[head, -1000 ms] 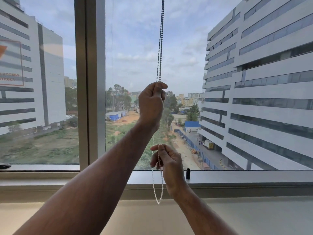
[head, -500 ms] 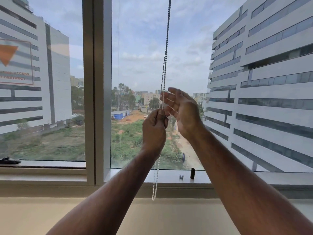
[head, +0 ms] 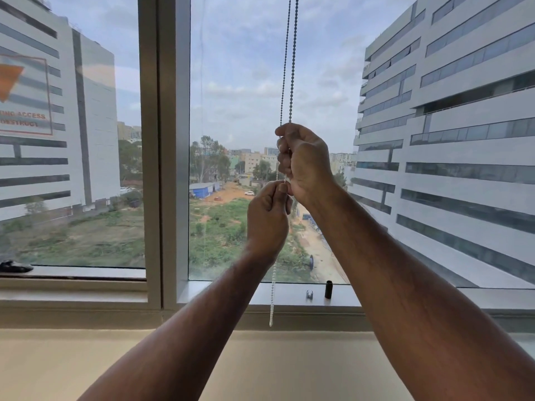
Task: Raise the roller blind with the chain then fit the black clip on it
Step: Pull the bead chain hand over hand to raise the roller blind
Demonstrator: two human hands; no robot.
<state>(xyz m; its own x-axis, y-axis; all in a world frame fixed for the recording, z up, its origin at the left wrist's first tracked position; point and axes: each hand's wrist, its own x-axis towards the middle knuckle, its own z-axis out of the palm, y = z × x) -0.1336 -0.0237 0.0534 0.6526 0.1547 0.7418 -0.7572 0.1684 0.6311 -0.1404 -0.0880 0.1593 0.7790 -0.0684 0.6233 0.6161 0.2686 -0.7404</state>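
The beaded chain [head: 290,62] hangs as a loop in front of the window, running down from the top of the head view. My right hand [head: 304,162] is closed around the chain, above my left. My left hand [head: 267,218] pinches the chain just below it, thumb and fingers touching the right hand's heel. The loop's lower end [head: 271,311] dangles below my left wrist in front of the sill. The black clip [head: 328,289] stands upright on the window sill, to the right of the chain and apart from both hands. The roller blind itself is out of view.
A small silver fitting [head: 309,294] sits on the sill [head: 220,293] just left of the black clip. A vertical window frame post [head: 165,140] stands left of the chain. A dark object [head: 14,266] lies on the far-left ledge. A sticker [head: 24,96] is on the left pane.
My right hand has risen from below my left to above it, opened beside the chain, and now has closed on it. My left hand slid down the chain, still gripping.
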